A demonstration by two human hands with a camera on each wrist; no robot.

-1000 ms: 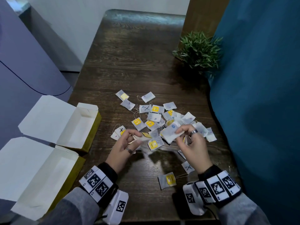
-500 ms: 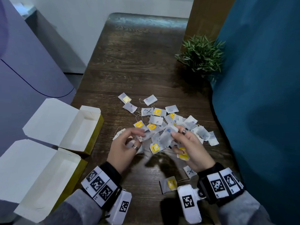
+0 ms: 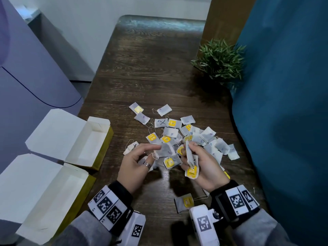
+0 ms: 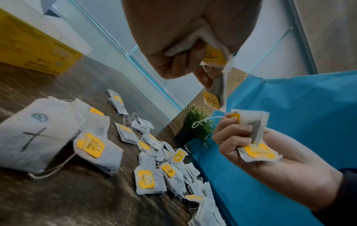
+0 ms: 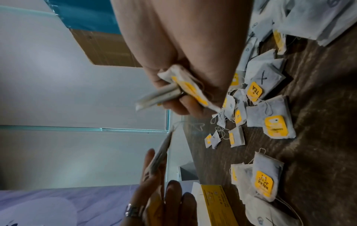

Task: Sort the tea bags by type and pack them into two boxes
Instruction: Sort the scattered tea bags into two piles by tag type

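Matt, fibrous paper tea bags lie on a dark, grainy wood table beside smooth cardboard boxes.

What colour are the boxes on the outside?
Yellow; the boxes show it best in the left wrist view.

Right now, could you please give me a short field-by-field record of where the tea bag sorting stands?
left hand: pinches a tea bag above the pile
right hand: grips a small bunch of tea bags, yellow tag showing
loose tea bags: scattered mid-table, some marked with an X, some with a small blue mark
far box: open, no bag visible inside
near box: open, no bag visible inside
stray bag: alone near the right wrist
potted plant: far right of the table
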